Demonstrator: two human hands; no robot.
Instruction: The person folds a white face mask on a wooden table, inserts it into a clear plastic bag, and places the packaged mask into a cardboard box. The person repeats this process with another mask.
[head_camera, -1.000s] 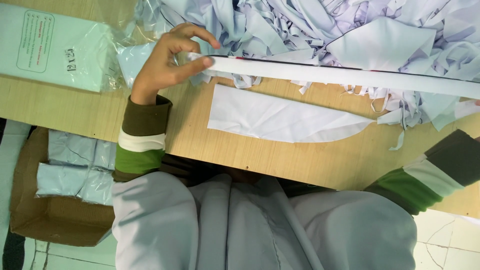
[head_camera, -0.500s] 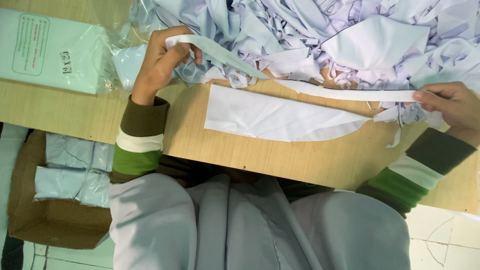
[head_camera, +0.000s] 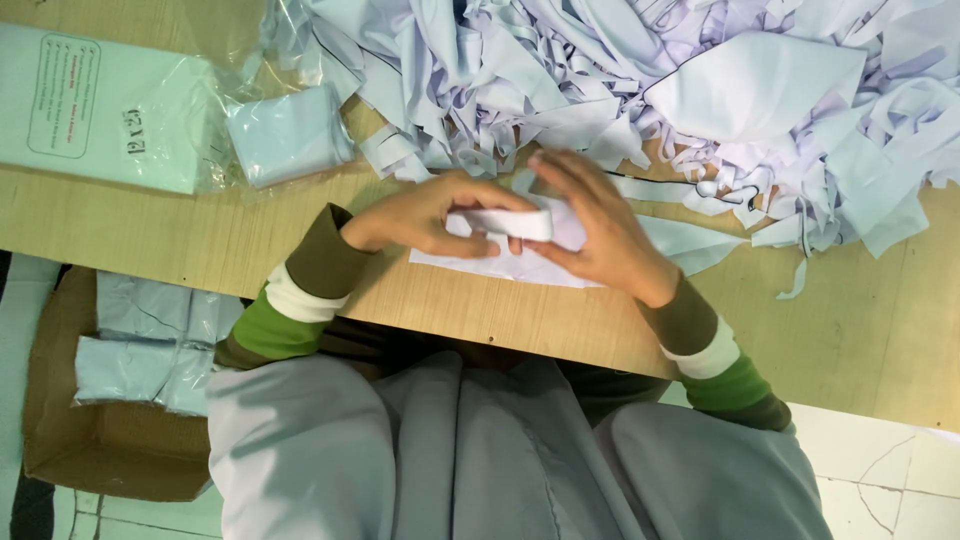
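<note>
Holding: a folded white fabric strip (head_camera: 505, 222), flat and band-shaped, is pinched between both hands above the table edge.
Left hand: the left hand (head_camera: 425, 213) is closed on the strip's left end, fingers curled over the fold.
Right hand: the right hand (head_camera: 590, 232) grips the strip's right end, fingers extended across it.
Strip location: near the middle of the table (head_camera: 180, 240), directly above a flat white fabric panel (head_camera: 680, 245) with one curved edge, lying on the wood.
Table surface: pale wood grain, smooth, straight front edge.
Scrap pile: a loose heap of white fabric offcuts (head_camera: 620, 70), thin, crumpled, in ribbons and pointed shapes, covers the far side of the table.
Packets: a rectangular pale green packet (head_camera: 100, 105) lies at far left; beside it, a small folded bundle (head_camera: 290, 135) sits in clear, glossy plastic wrap.
Below the table: a brown cardboard box (head_camera: 110, 460) on the floor holds pale wrapped bundles.
Sleeves: knit cuffs banded brown, white and green.
</note>
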